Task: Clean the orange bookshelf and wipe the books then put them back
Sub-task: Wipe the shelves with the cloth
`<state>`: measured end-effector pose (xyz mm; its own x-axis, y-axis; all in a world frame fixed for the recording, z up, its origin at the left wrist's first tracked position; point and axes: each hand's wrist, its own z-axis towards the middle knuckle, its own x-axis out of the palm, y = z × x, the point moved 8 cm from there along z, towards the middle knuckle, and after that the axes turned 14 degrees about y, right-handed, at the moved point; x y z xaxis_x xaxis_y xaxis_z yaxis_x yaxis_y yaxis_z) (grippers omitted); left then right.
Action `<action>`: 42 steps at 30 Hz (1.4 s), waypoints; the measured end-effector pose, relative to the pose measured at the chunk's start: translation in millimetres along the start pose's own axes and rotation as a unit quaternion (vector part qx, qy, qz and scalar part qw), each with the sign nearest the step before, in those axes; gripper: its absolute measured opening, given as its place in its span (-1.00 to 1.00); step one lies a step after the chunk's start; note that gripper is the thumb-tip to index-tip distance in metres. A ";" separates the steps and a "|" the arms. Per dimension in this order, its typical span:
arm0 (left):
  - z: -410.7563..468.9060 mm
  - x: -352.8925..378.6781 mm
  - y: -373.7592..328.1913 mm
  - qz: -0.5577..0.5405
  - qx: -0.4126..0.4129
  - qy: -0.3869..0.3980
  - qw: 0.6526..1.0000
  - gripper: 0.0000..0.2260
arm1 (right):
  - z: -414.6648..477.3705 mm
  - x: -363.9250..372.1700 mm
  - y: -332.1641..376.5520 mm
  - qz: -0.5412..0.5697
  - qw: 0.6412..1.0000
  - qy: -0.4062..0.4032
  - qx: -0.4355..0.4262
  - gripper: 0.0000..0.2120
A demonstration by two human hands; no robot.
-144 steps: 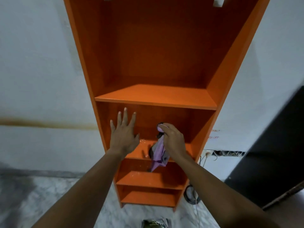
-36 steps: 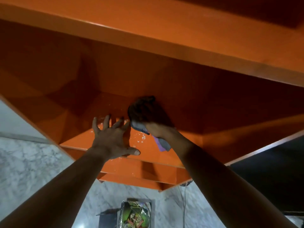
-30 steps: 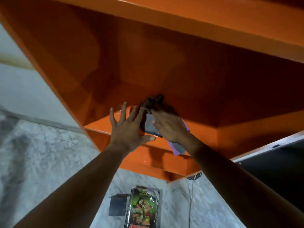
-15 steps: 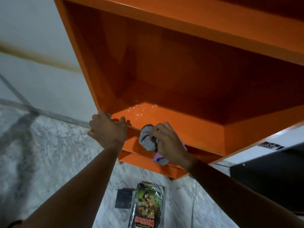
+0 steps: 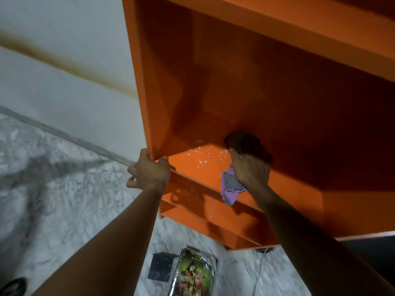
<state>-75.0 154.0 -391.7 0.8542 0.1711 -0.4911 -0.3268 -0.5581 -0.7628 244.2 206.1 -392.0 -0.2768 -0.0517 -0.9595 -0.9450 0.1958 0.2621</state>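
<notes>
The tall orange laminate bookshelf (image 5: 267, 99) fills most of my view, its shelves bare. It looks stiff and slick-faced, and probably heavy enough to want steadying, so I take it where the upright meets the shelf's front edge. My left hand (image 5: 149, 171) is there, fingers curled tight round that corner. My right hand (image 5: 250, 167) lies on the shelf board, fingers pressed down on the soft purple-and-grey cloth (image 5: 232, 188), which is limp and light; one tail droops over the front edge. White specks (image 5: 203, 155) dot the board just left of the cloth. On the marble floor below lies a glossy green-covered book (image 5: 192, 274), flat, likely slippery, best lifted by its edges. Half a second ago my right hand held the cloth bunched at the shelf's front lip; now it reaches deeper in, towards the specks, and my left has the same corner.
</notes>
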 end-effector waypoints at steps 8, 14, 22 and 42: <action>15.9 -3.4 8.6 0.012 0.070 0.026 0.997 -0.83 | 66.8 -4.2 40.6 0.009 0.999 -0.001 -0.054 -0.50; 20.2 -2.3 12.4 0.013 0.095 0.022 0.995 -0.82 | 77.0 10.6 96.3 0.029 0.971 0.074 -0.224 -0.66; 21.2 -4.0 14.0 0.008 0.094 0.026 0.995 -0.84 | 19.2 29.0 141.4 -0.060 0.902 0.158 -0.398 -0.53; 31.0 -37.1 4.8 0.176 0.228 0.044 0.957 -0.68 | -69.4 -24.5 144.2 0.177 0.926 -0.053 -0.328 -0.66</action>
<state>-120.8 170.2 -390.1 0.6822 -0.0423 -0.7300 -0.7264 -0.1531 -0.6700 102.7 167.6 -323.6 -0.6046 0.0058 -0.7965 -0.7098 -0.4576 0.5355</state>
